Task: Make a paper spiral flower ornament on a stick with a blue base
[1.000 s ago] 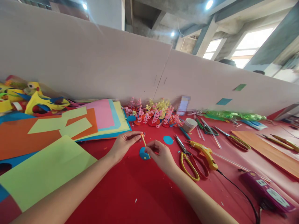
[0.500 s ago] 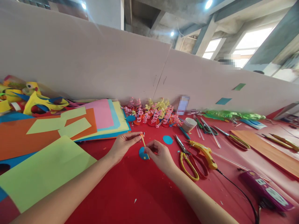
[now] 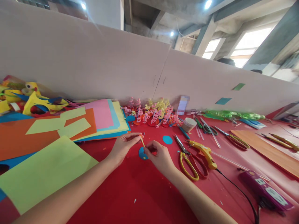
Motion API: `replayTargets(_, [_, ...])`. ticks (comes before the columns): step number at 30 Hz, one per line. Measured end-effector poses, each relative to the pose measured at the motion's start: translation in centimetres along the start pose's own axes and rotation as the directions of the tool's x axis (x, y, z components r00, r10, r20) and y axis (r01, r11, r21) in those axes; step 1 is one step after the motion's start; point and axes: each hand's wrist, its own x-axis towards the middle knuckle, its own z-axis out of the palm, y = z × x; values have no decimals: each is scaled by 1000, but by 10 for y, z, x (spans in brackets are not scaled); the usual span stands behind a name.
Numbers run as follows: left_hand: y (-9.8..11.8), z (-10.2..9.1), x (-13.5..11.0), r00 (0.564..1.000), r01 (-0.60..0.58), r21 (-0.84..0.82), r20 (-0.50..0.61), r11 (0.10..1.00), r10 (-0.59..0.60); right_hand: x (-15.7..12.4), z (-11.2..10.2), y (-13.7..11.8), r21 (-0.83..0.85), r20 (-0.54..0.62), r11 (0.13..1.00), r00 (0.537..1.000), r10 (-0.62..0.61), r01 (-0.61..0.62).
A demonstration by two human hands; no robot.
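Observation:
A thin yellow paper strip [image 3: 142, 142] runs between my two hands. My left hand [image 3: 123, 146] pinches its upper end between thumb and fingertips. Lower down, my right hand [image 3: 161, 155] has its thumb and forefinger closed on the same strip. Just below and behind the right fingertips is a blue paper disc [image 3: 141, 152] with a small yellow piece on it; the fingers partly cover it. A second blue paper disc [image 3: 167, 139] lies flat on the red tabletop [image 3: 130, 193], beyond my right hand.
Paper sheets [image 3: 46, 168] cover the left side. Pink and yellow paper spirals [image 3: 155, 116] stand at the back beside a paper cup [image 3: 188, 124]. To the right lie scissors [image 3: 189, 158], a yellow glue gun [image 3: 203, 152], its cord and a purple power strip [image 3: 263, 189].
The strip's lower end, which stuck out below my right fingers, no longer shows. Both hands stay in nearly the same place.

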Motion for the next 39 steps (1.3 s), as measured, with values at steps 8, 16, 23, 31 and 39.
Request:
replayTargets(8, [1,4,-2,998,-18,12,-64,1000,19,-1,1,-1,-23,-6,999,999,-36,36])
replayTargets(16, [3,6,-6,994,-47,50,-100,998,52,-2,2,-3,-22,4,999,1000,-31,31])
replayTargets(23, [-2,3,-2,996,-37,26,-76,999,39,-1,3,-2,8,7,1000,1000,-16,16])
replayTargets(31, [5,3,-3,1000,29,-200,3,979,-29,-1,2,-3,38,15,999,1000,1,-1])
replayTargets(39, [4,2,-2,999,37,-158,9,987,-36,0,4,3,171,35,984,998,45,-50])
